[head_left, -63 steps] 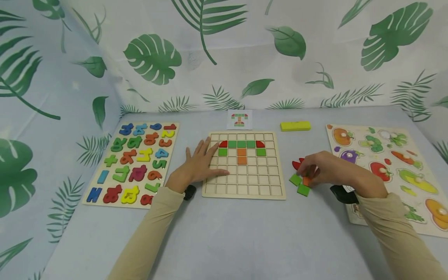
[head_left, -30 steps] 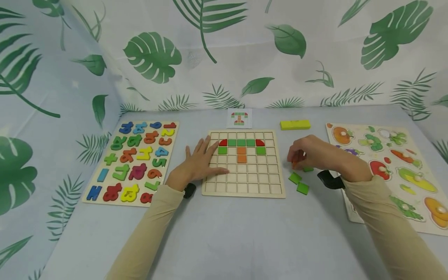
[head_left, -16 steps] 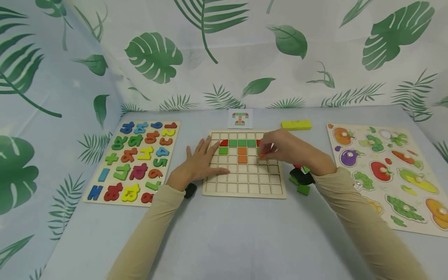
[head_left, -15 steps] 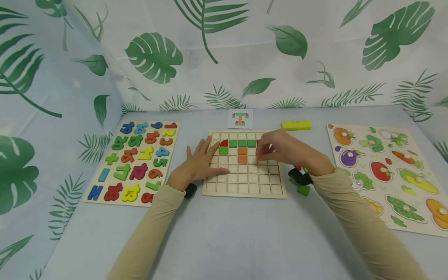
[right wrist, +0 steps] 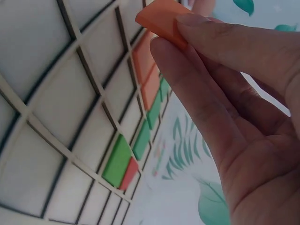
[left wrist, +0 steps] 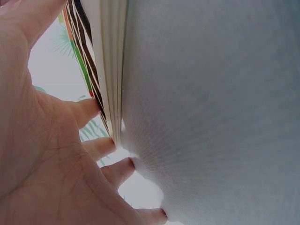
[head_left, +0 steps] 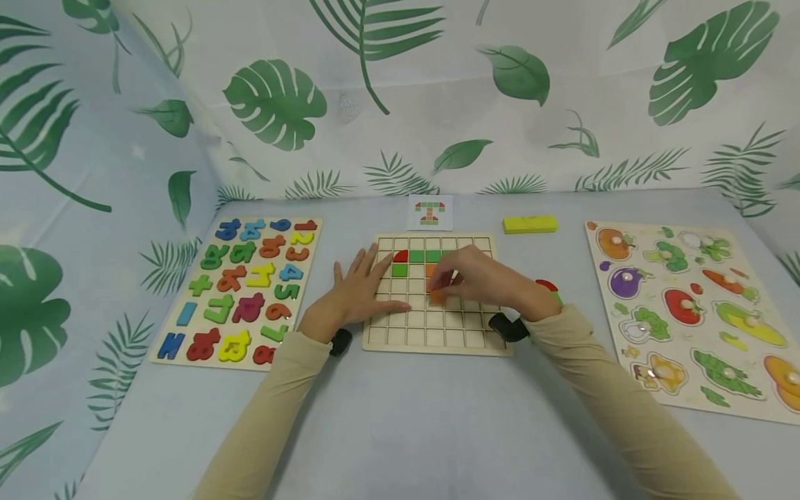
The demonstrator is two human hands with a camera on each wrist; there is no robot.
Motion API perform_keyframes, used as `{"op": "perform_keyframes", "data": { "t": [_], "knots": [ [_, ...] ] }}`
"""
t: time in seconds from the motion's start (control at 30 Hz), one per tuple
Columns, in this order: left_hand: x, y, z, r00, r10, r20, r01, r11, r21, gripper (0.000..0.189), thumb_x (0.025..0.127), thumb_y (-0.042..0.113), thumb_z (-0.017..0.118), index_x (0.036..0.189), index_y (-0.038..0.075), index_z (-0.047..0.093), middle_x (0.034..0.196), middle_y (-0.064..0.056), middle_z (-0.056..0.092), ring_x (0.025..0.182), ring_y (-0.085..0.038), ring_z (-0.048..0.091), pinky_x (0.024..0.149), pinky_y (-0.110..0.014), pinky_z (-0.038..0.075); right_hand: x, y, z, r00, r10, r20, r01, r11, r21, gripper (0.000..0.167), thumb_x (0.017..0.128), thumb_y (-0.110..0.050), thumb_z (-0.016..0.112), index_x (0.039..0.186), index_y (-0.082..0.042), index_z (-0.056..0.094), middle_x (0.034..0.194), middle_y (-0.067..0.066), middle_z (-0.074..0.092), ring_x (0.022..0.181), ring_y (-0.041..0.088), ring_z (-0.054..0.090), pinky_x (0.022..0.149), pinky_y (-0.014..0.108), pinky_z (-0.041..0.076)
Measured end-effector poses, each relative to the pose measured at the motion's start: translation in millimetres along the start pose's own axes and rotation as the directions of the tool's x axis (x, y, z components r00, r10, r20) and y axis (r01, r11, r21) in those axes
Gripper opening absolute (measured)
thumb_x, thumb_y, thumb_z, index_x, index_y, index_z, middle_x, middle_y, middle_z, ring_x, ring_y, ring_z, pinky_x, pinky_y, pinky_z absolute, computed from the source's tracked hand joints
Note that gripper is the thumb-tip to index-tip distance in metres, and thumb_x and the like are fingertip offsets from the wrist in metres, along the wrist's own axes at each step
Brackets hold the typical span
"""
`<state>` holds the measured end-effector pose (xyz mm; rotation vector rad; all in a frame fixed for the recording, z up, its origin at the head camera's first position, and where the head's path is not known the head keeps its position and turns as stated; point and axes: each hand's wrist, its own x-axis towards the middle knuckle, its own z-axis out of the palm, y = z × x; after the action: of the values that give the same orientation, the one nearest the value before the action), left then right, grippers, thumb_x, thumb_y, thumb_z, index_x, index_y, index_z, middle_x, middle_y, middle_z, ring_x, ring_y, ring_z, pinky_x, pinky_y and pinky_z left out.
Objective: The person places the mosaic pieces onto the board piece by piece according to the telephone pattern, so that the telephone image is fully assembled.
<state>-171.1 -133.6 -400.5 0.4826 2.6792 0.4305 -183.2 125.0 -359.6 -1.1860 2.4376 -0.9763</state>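
Observation:
In the head view my right hand (head_left: 478, 279) pinches an orange square tile (head_left: 437, 297) over the middle of the wooden grid board (head_left: 406, 337). The right wrist view shows that tile (right wrist: 161, 21) tilted between thumb and fingers, just off the grid. My left hand (head_left: 350, 295) rests with spread fingers on the board's left edge; the left wrist view shows fingertips along its side. In the grid lie a red quarter-round tile (head_left: 401, 257), a green square tile (head_left: 399, 270), a row of green tiles (head_left: 424, 256) and an orange tile (head_left: 431, 269). My right hand hides the tiles farther right.
A pattern card (head_left: 429, 212) lies behind the board, with a yellow block (head_left: 529, 224) to its right. Loose red pieces (head_left: 546, 285) and green ones sit partly behind my right wrist. A number puzzle (head_left: 187, 278) is at left, a vegetable puzzle (head_left: 671, 340) at right.
My right hand has picked an orange tile from the loose pieces and carried it left over the grid, to just below the orange column. My left hand has stayed in place.

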Motion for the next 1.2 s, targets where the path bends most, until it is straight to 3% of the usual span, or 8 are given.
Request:
{"op": "perform_keyframes", "data": {
  "t": [0.67,0.8,1.2],
  "knots": [
    [-1.8,2.4,-1.9,1.0,-0.014,0.005,0.014,1.0,-0.012,0.106,0.094,0.069,0.063,0.171,0.019,0.009,0.175,-0.011,-0.012,0.161,-0.033,-0.011,0.12,-0.071,-0.007,4.9,4,12,1.0,0.018,0.013,-0.017,0.999,-0.044,0.012,0.087,0.007,0.081,0.096,-0.001,0.081,0.091,0.004,0.075,0.085,0.016,0.071,0.078,0.031,0.061],
    [-2.3,3.5,-2.2,1.0,-0.011,0.0,0.011,1.0,-0.019,0.106,0.094,0.067,0.064,0.171,0.018,0.01,0.175,-0.012,-0.01,0.161,-0.034,-0.01,0.12,-0.072,-0.007,5.0,3,13,1.0,-0.004,0.012,0.005,0.997,-0.071,0.012,0.086,0.007,0.081,0.095,0.0,0.081,0.09,0.005,0.075,0.084,0.017,0.072,0.077,0.031,0.061],
    [-1.4,1.8,-0.6,1.0,0.0,-0.01,0.0,0.999,-0.04,0.107,0.093,0.065,0.067,0.17,0.017,0.011,0.175,-0.014,-0.01,0.161,-0.035,-0.01,0.119,-0.073,-0.008,8.5,-1,14,0.998,0.028,0.049,-0.02,0.986,-0.164,0.013,0.088,0.007,0.08,0.1,0.002,0.082,0.094,0.007,0.077,0.087,0.019,0.072,0.081,0.034,0.06]
  ]
}}
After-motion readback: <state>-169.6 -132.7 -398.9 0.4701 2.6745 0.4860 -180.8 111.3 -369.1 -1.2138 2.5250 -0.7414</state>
